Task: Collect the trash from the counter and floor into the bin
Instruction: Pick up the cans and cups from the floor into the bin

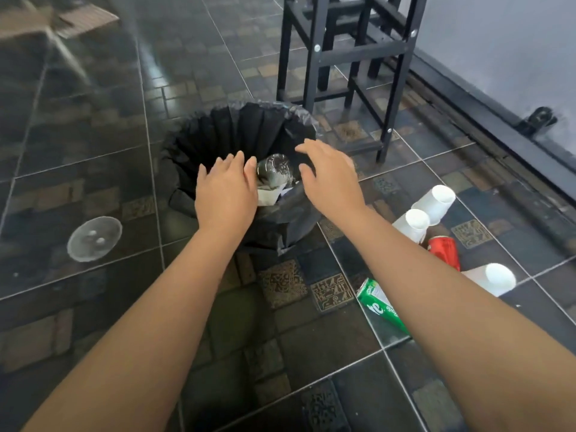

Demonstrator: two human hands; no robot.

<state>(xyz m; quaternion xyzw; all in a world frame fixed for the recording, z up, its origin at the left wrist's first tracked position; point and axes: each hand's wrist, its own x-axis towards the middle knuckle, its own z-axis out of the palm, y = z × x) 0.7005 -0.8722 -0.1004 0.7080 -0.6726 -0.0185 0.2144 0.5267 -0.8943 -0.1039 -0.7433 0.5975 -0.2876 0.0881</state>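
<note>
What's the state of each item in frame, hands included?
Black-lined round bin: open, partly filled.
Clear plastic bottle: inside bin.
Left hand: open, above bin.
Right hand: open, above bin.
Three white paper cups: tipped over on tiled floor.
Red drink can: lying on floor.
Green drink can: lying on floor.
Clear round plastic lid: flat on floor.

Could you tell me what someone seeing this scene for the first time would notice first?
The left hand and the right hand, both open, hover over the black-lined bin at the centre, where a clear bottle and some paper already lie. Right of the bin, white cups, a red can and a green can lie on the tiled floor; a clear lid lies alone to the left.
</note>
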